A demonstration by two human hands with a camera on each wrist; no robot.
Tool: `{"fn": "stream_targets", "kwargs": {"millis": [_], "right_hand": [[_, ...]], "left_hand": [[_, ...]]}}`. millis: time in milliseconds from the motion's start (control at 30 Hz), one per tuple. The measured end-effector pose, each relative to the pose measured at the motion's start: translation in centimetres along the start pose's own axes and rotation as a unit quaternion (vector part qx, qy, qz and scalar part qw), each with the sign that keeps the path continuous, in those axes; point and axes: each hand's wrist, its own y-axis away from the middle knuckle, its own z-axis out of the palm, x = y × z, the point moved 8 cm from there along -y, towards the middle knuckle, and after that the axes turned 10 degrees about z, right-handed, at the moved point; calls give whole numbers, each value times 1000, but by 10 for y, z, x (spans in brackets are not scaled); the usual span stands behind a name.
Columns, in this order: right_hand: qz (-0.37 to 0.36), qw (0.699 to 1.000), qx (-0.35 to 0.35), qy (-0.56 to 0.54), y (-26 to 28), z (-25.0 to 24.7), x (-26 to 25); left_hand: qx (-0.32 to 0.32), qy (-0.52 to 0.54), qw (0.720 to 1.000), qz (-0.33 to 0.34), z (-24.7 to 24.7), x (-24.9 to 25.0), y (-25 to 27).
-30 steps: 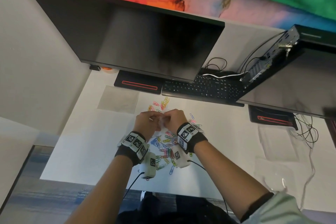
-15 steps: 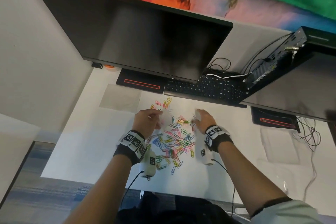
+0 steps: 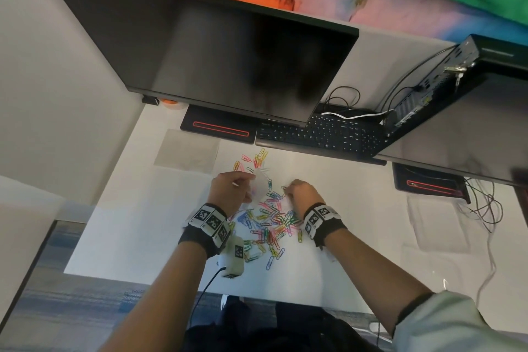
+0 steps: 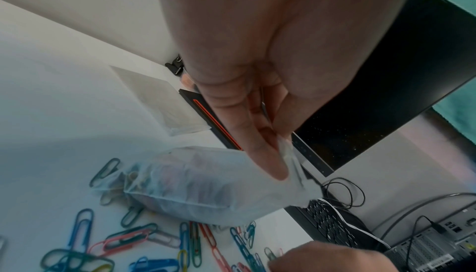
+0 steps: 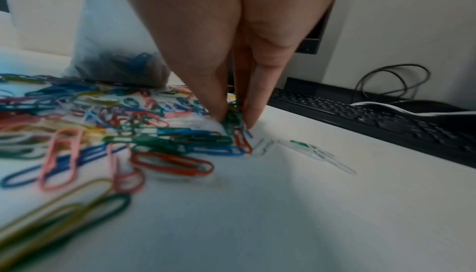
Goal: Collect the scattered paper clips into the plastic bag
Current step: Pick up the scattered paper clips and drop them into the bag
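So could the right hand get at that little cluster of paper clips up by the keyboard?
Probably yes. The cluster of paper clips lies in the open beyond the left hand and its plastic bag; the right hand, now pinching green clips, would reach past them.

Dark monitor (image 3: 217, 48) above black keyboard (image 3: 323, 134)

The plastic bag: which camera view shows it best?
The left wrist view: the plastic bag fills mid-frame, pinched by the left hand, with clips dimly visible inside. The right wrist view shows only its lower part; the head view shows a small pale blur.
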Motion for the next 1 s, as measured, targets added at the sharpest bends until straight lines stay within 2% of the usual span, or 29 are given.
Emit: {"fn": "stream_targets", "kwargs": {"millis": [67, 100, 167, 200, 300, 333, 400, 467, 533, 567, 667, 800, 933, 1000], "right_hand": [[108, 983, 11, -151, 0, -11, 26], [161, 958, 12, -236, 3, -16, 38], [239, 890, -4, -388, 10, -19, 56], [259, 847, -26, -464, 14, -19, 58], [259, 696, -104, -661, 24, -29, 43], [244, 658, -115, -703, 25, -37, 36], [209, 607, -133, -755, 29, -54, 16], [187, 581, -150, -778, 33, -65, -5], [178, 584, -160, -775, 35, -70, -25], [178, 602, -157, -763, 35, -71, -33], [197, 682, -114, -695, 36, -72, -43], [234, 739, -101, -623, 39, -66, -46], [191, 840, -121, -493, 39, -66, -49], [175, 873, -108, -443, 39, -71, -46]], "left_hand": [[-1, 2, 1000, -2, 1, 0, 2], [-1, 4, 1000, -3, 1, -1, 2], [-1, 6, 1000, -5, 1, -2, 3], [-1, 6, 1000, -6, 1, -2, 3], [-1, 3, 1000, -6, 2, 1, 3], [-2, 2, 1000, -4, 3, 4, 3], [-1, -10, 1000, 11, 3, 12, 3], [2, -33, 999, 36, 2, 23, 0], [-2, -49, 997, 55, 3, 31, -4], [-5, -51, 997, 59, 4, 32, -5], [-8, -45, 997, 58, 6, 33, -4], [-15, -38, 998, 46, 12, 30, 0], [-25, -37, 998, 42, 17, 31, 6], [-29, -36, 998, 42, 18, 30, 7]]}}
